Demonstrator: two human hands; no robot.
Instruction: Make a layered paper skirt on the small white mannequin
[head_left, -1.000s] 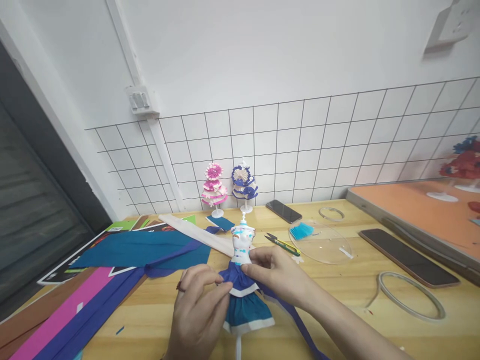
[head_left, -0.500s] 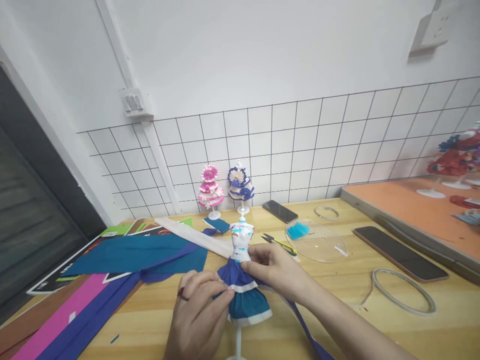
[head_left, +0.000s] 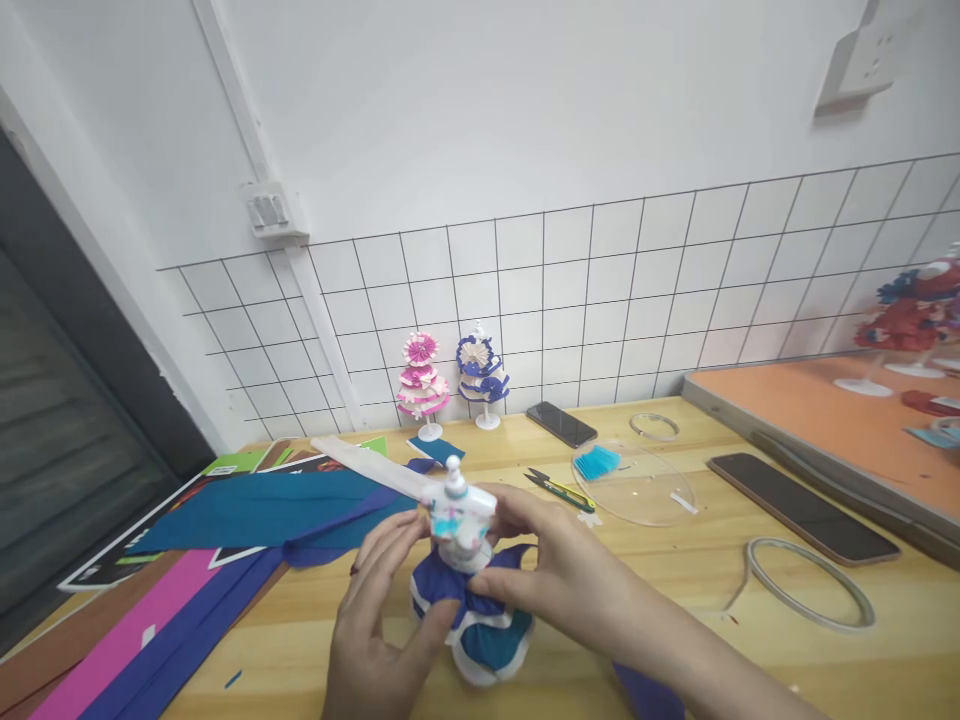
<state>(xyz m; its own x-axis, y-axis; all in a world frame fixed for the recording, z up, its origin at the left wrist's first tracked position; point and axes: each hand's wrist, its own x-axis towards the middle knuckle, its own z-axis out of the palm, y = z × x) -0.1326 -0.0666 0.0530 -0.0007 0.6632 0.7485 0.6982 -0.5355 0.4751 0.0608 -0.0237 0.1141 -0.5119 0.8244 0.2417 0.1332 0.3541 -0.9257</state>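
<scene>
A small white mannequin bust with blue paint marks wears a layered blue, white and teal paper skirt. It is tilted toward me, so I look down on its neck knob. My left hand grips the skirt at its left side, fingers curled up to the waist. My right hand holds the waist and skirt from the right, fingers closed on the paper. A dark blue paper strip trails out under my right forearm.
Teal, blue and pink paper sheets lie at the left. Two finished paper-dress mannequins stand by the wire grid. Snips, a clear dish, two phones, tape rings and an orange board sit to the right.
The mannequin has been tipped from upright toward me. Both hands have shifted up round its waist, and the skirt is bunched lower in view.
</scene>
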